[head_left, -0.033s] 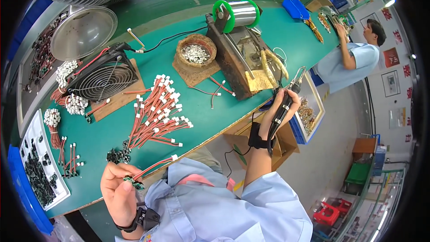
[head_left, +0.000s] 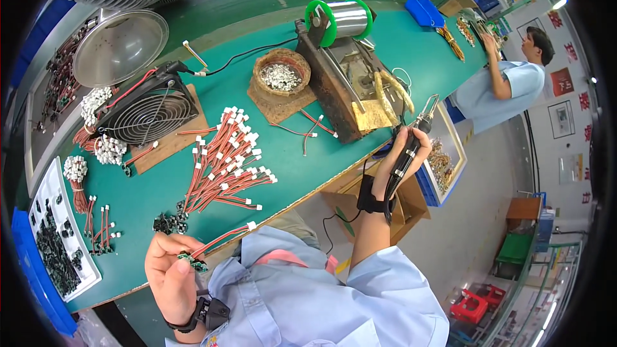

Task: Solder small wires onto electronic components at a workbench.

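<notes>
My left hand (head_left: 172, 270) pinches a small green circuit board (head_left: 191, 261) at the table's front edge. From the board a red and dark wire lead (head_left: 222, 239) runs up to the right and ends in a white plug. On the right, my right hand (head_left: 400, 160) is closed round the black handle of a soldering iron (head_left: 407, 154), its metal end pointing up, beside the solder stand (head_left: 340, 83). That stand carries a green-flanged reel of solder wire (head_left: 349, 19) and a yellow sponge (head_left: 371, 115). Close above my left hand lies a heap of small dark boards (head_left: 169, 221).
Many white-plugged wire leads (head_left: 225, 167) lie mid-table. Behind them stand a black fan (head_left: 151, 115) and a round pot (head_left: 281, 74) of silvery bits. A white tray (head_left: 90, 276) of dark parts sits left. A person (head_left: 501, 83) works at the far right.
</notes>
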Demonstrator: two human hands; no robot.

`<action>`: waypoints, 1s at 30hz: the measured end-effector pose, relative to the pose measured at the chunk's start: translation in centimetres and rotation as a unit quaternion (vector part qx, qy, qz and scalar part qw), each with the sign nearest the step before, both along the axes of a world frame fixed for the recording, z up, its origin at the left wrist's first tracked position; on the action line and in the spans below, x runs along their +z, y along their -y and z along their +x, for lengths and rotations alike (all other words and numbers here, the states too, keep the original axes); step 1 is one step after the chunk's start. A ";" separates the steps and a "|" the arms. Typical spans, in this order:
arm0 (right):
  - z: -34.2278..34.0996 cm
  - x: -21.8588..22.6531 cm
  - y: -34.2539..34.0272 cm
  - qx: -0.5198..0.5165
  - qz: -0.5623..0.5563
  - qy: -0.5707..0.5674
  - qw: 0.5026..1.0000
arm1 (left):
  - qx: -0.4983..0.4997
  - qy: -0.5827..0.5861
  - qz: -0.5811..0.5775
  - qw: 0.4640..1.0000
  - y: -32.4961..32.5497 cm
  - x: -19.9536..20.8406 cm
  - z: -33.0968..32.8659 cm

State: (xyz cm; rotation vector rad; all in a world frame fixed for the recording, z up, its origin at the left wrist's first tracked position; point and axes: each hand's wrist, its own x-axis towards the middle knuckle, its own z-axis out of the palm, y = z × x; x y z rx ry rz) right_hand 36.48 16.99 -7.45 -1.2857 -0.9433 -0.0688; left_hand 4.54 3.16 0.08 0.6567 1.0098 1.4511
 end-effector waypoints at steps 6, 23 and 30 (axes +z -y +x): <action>0.6 -0.3 0.3 -0.007 -0.035 0.021 0.999 | -0.009 0.003 0.001 1.000 -0.1 0.3 0.3; -9.2 3.7 4.5 0.284 -0.071 0.105 0.950 | 0.048 -0.020 -0.006 0.999 0.8 -0.2 -0.5; -12.5 3.1 4.5 0.338 -0.223 0.004 0.914 | -0.003 -0.007 -0.018 1.000 1.3 0.9 -1.5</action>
